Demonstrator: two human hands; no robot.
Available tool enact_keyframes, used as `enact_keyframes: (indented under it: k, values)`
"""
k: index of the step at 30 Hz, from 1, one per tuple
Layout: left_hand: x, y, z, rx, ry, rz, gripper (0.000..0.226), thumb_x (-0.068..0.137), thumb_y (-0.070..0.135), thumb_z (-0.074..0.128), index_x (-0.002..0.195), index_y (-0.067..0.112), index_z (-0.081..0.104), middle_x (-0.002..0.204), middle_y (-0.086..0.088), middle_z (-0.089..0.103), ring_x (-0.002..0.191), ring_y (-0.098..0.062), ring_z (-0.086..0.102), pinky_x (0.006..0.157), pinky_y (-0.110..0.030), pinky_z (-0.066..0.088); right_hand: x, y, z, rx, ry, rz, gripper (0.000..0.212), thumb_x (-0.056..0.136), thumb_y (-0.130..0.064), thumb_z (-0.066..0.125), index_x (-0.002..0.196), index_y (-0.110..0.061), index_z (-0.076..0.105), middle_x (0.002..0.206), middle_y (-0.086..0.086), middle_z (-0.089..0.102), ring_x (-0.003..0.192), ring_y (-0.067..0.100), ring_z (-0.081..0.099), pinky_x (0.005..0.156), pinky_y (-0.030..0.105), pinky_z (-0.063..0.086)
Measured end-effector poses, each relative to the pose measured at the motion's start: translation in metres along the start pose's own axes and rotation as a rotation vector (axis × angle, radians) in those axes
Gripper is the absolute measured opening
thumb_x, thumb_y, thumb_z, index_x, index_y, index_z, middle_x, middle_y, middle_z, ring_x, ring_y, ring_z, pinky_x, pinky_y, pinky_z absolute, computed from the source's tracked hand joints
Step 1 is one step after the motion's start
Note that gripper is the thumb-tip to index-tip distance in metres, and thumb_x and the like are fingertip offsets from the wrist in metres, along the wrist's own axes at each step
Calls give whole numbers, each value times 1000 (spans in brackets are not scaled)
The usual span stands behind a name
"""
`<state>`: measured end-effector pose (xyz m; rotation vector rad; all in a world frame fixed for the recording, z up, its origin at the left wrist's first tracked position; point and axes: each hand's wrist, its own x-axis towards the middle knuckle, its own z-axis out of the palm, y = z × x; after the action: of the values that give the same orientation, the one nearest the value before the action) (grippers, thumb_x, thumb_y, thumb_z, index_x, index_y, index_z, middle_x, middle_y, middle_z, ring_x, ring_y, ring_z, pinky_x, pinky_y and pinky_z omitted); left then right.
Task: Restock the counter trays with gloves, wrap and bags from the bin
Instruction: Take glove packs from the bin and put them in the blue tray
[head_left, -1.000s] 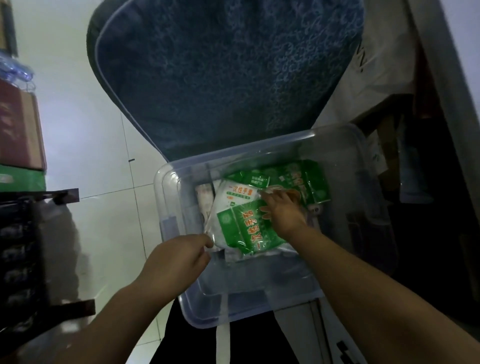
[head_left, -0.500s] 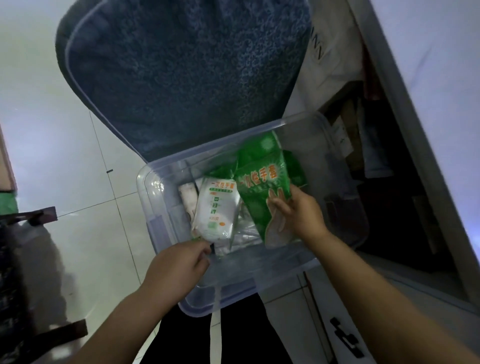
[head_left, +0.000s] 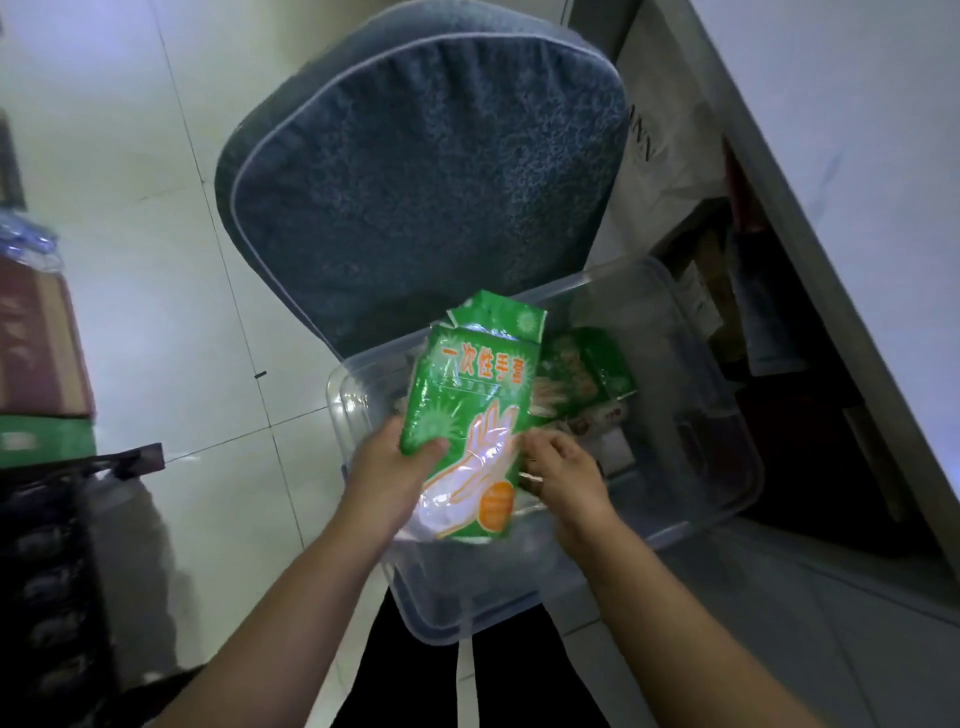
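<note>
Both forearms are bare from the lower frame edge to the wrists, with no sleeves in view. The left hand (head_left: 387, 480) and right hand (head_left: 563, 475) carry no gloves, rings or watch. Dark black trousers (head_left: 410, 675) show below, crossed by a pale strap (head_left: 464, 670).

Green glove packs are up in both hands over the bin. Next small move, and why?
Probably lift the green glove packs clear of the clear plastic bin. The left hand has a grip on their lower edge, the right hand steadies them, and they sit above the rim.
</note>
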<state>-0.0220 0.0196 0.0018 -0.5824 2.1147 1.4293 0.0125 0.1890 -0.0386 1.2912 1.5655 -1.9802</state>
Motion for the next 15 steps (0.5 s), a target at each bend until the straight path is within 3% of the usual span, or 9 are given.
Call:
enact_keyframes:
  k: [2, 5, 7, 10, 15]
  values:
    - [11, 0, -23, 101, 166, 86, 9, 81, 18, 65, 89, 20, 62, 80, -1, 68, 75, -20, 63, 67, -31, 47, 18, 10, 0, 47, 98, 76, 11, 90, -12, 54, 80, -10, 57, 68, 4, 63, 60, 13, 60, 52, 22, 48]
    - [27, -7, -51, 142, 281, 144, 8, 83, 19, 62, 88, 23, 58, 73, 10, 61, 70, -14, 57, 61, -21, 42, 46, 32, 2, 1, 226, 160, 12, 90, -7, 53, 78, -9, 56, 66, 6, 58, 57, 15, 53, 45, 18, 46]
    - [38, -17, -63, 164, 309, 142, 7, 84, 19, 61, 90, 21, 59, 75, 7, 61, 70, -13, 56, 59, -20, 40, 66, 54, 10, -225, 264, 151, 9, 88, -7, 52, 86, -3, 60, 74, 12, 60, 63, 20, 53, 54, 25, 45]
    - [44, -26, -69, 118, 305, 125, 9, 84, 18, 60, 93, 18, 62, 80, 3, 64, 74, -14, 59, 61, -21, 42, 82, 72, 26, -503, 253, 109, 24, 85, -12, 57, 105, 1, 60, 100, 20, 66, 89, 31, 61, 72, 30, 46]
    - [47, -36, -72, 115, 273, 134, 8, 83, 19, 61, 90, 18, 63, 79, 5, 66, 73, -7, 60, 63, -24, 45, 90, 84, 51, -591, 237, 79, 41, 80, -17, 67, 115, 0, 53, 114, 19, 64, 99, 33, 63, 80, 32, 49]
